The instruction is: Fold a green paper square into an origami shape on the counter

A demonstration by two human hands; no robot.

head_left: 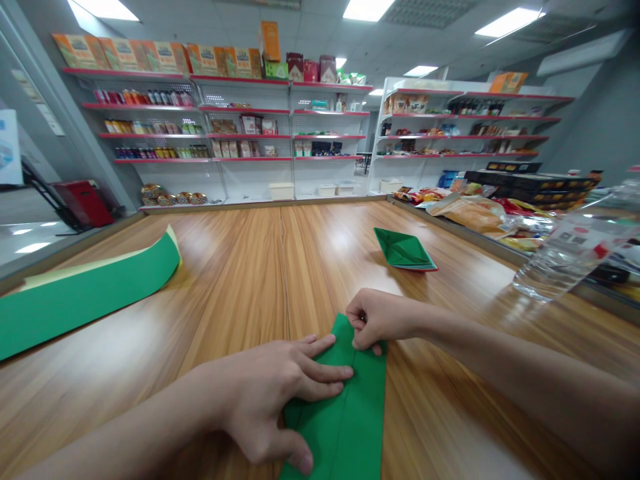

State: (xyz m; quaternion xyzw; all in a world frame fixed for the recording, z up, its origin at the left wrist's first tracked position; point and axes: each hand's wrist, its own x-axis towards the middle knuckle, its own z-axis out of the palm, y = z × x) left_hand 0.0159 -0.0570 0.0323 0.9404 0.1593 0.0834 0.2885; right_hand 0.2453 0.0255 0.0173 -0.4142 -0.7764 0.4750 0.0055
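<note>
A green sheet of paper (360, 420) lies on the table in front of me, with a crease running down its length. My left hand (285, 380) rests flat on its left part, fingers spread. At the far end of the paper, my right hand (383, 320) is closed, its curled fingers and thumb gripping the upper right corner. That corner is partly hidden by the fingers. Beyond my right hand sits a folded green paper boat (406, 249), with pale and red layers along its lower edge.
On the left lies a curled strip of green and yellow paper (100, 293). A clear plastic bottle (565, 247) stands on the right, near a heap of snack packets (470, 210) and stacked black boxes (530, 187). Stocked shelves (245, 110) line the back behind the wooden table (240, 267).
</note>
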